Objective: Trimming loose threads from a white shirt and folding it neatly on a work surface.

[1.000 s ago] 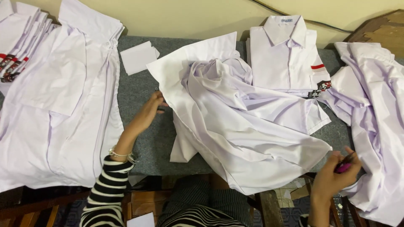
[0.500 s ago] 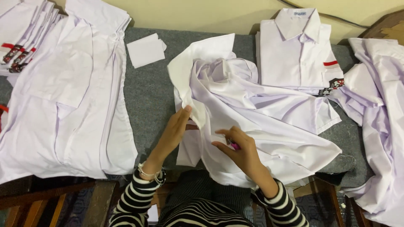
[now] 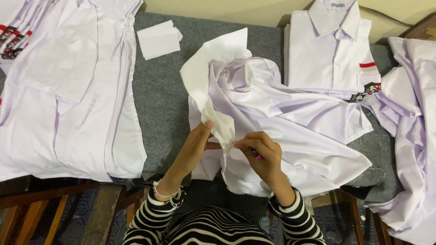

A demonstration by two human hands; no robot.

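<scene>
A crumpled white shirt (image 3: 290,122) lies in the middle of the grey felt table (image 3: 161,95). My left hand (image 3: 195,145) pinches a raised fold of its fabric near the front edge. My right hand (image 3: 261,152) grips the same fold from the other side, with a small pink tool just showing under its fingers. Both wrists wear black-and-white striped sleeves, and the left one carries bracelets.
Flat white shirts (image 3: 63,86) cover the table's left side. A folded white shirt with a red tab (image 3: 331,50) rests at the back right. More loose white shirts (image 3: 413,136) hang at the right edge. A small white fabric piece (image 3: 159,40) sits at the back.
My right hand came in from the far right with the pink tool and joined the left hand on the shirt. Both hands lifted a fold of fabric.
</scene>
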